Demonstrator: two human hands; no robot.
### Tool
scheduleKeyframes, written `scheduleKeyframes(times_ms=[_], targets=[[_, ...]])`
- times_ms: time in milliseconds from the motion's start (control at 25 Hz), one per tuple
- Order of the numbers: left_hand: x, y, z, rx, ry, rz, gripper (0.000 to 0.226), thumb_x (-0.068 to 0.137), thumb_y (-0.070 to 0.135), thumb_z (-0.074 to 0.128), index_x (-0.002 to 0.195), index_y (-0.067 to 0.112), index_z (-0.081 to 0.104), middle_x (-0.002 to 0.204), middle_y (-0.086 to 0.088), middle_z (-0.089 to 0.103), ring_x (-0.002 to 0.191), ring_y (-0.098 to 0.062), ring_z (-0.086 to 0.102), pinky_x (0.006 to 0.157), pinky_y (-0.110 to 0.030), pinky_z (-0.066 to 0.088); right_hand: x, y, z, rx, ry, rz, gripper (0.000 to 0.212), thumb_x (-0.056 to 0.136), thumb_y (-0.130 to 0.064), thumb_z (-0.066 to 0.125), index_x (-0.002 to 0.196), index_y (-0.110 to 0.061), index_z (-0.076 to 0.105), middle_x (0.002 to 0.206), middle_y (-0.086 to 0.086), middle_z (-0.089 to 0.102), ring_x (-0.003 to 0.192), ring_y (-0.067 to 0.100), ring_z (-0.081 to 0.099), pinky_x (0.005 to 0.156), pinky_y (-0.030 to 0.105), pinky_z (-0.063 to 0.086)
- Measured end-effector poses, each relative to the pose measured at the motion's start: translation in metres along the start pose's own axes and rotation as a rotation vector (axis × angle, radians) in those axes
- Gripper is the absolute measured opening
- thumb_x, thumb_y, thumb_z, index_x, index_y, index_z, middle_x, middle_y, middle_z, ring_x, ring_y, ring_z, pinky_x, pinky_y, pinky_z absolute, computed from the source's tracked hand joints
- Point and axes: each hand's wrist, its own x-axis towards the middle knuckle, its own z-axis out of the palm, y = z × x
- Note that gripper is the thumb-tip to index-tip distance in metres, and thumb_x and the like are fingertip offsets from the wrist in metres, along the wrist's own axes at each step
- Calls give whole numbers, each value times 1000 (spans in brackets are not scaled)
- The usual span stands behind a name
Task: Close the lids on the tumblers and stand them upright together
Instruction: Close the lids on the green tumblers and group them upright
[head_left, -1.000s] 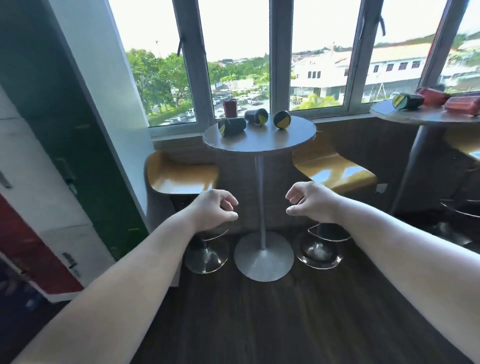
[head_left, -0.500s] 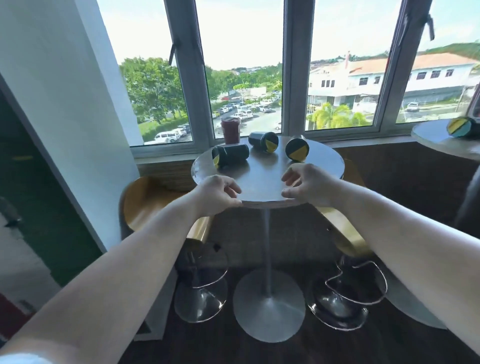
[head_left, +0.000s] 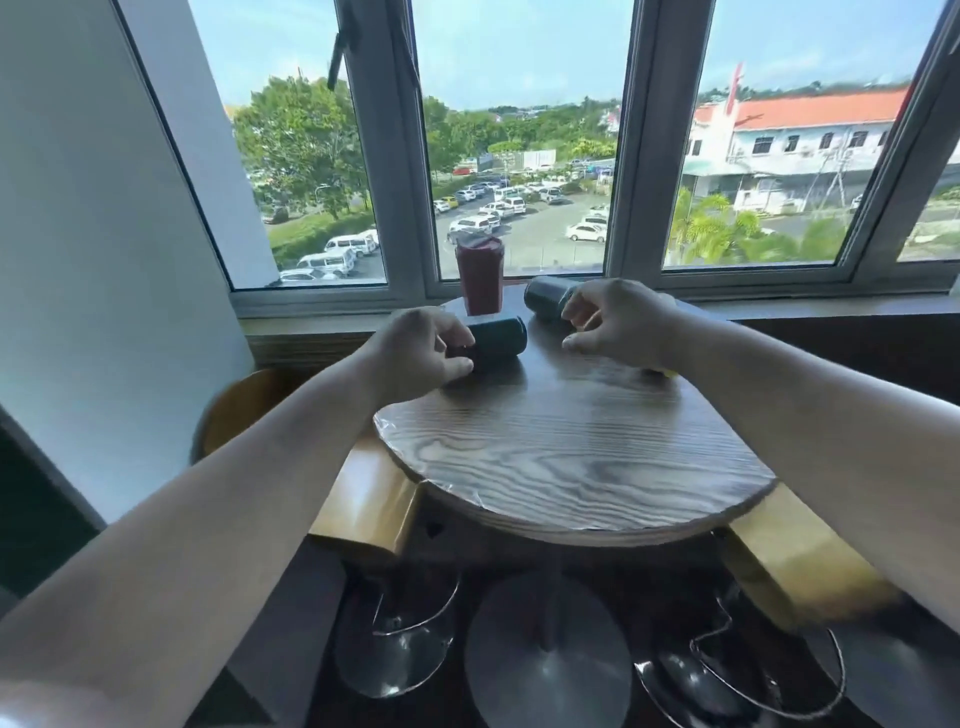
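Left hand (head_left: 421, 348) grips dark tumbler (head_left: 496, 338) lying sideways; base points right.

Daylight is pouring in through a row of grey-framed windows (head_left: 524, 156) ahead of the hands, showing a car park, trees and a red-roofed building outside. A round wood-grain table (head_left: 571, 467) is sitting beneath the hands, its top catching the glare. A pale wall (head_left: 78, 234) is running along to the left of the left hand. Yellow-seated stools (head_left: 363, 499) are standing under the table on both sides, below the forearms, their chrome bases (head_left: 395, 660) shining on a dark floor (head_left: 654, 587). The table's grey pedestal foot (head_left: 545, 670) is resting between them.
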Motion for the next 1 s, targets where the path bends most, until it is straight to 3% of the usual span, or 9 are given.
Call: scheduleKeyframes(times_ms=[200,360,520,680,840,1000], targets=[[71,-53,-5,101,-142,119,50,79,47,84,122,27,68,119,4,56,111,-17,56,96,-34,46,87,11,19,-52,46,60,32,81,-34,80,105,-21,65,105,2,67,94,21,64,79,28,47],[101,-81,-3,89,-336,171,66,74,58,83,131,35,59,125,7,54,115,-13,52,93,-29,43,133,28,31,-140,70,167,43,82,-31,78,118,-13,63,124,12,59,104,29,63,90,34,48],[94,-101,18,-25,-247,204,78,63,68,81,132,42,54,121,14,54,110,-3,53,96,-34,49,148,48,45,-156,92,296,60,80,-39,77,131,-16,53,134,13,50,119,32,56,101,45,46],[84,-109,37,-187,-117,176,79,68,52,90,137,34,55,119,22,49,111,23,41,90,-9,39,149,63,58,-234,78,343,61,79,-40,76,131,-17,54,133,10,50,124,30,52,101,37,39],[82,-108,46,-285,-42,76,79,61,59,88,129,39,52,112,32,48,109,2,55,88,-39,57,152,74,62,-228,88,337,67,73,-38,79,131,-13,54,130,13,48,123,33,50,105,41,41],[79,-101,48,-200,-6,71,83,53,69,84,123,41,50,113,29,49,108,-6,54,92,-45,53,153,80,64,-228,-22,339,76,70,-43,82,131,-21,43,126,11,43,121,35,47,104,44,43]])
